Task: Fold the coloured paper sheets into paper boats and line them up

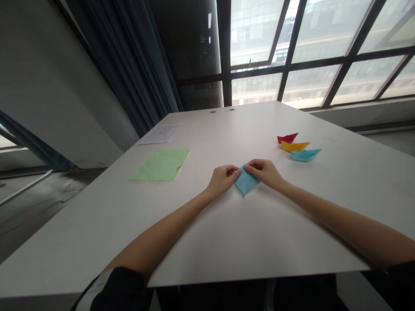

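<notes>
A piece of folded blue paper (247,182), roughly diamond-shaped, is held between both hands just over the white table. My left hand (223,178) pinches its left corner between thumb and fingers. On the upper right edge, my right hand (264,172) grips the same paper, thumb laid on its face. The lower tip of the paper points toward me. Beyond my right hand stand three folded paper boats: a red boat (288,138), a yellow boat (295,146) and a light blue boat (305,155), lined up close together.
A creased green paper sheet (162,165) lies flat to the left on the white table (207,237). Farther back, a printed white sheet (159,134) rests near the left edge. Behind the table are a dark curtain (129,56) and large windows (311,34).
</notes>
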The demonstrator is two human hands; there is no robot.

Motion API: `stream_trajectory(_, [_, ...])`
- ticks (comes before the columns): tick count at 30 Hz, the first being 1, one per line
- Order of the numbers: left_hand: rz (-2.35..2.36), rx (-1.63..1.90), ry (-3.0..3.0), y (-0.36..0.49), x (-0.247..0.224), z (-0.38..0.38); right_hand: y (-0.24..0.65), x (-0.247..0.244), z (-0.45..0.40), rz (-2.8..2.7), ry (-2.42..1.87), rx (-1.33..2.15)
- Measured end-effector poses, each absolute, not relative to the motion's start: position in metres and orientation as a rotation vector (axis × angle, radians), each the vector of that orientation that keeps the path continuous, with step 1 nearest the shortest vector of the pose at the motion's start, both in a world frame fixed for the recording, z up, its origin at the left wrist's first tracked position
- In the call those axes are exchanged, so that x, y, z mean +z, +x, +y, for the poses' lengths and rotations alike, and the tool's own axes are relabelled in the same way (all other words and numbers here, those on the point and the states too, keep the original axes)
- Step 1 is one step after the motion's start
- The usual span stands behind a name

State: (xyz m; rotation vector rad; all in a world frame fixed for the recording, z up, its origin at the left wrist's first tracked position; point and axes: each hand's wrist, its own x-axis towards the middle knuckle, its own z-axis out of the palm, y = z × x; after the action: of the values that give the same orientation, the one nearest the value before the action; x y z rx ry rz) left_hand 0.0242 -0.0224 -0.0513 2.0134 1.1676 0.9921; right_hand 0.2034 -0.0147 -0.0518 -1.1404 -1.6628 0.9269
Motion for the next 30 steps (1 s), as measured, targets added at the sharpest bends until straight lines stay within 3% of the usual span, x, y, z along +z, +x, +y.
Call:
stream_trajectory(19, [1.083, 0.966, 1.713, 0.023, -0.066, -0.013, 0.203, -0.056, -0.011, -1.430, -1.112, 1.041])
stream_trajectory(30, [1.130, 1.114, 1.480, 0.021, -0.063, -0.010, 0.209, -0.063, -0.005, -1.661, -1.138, 1.201])
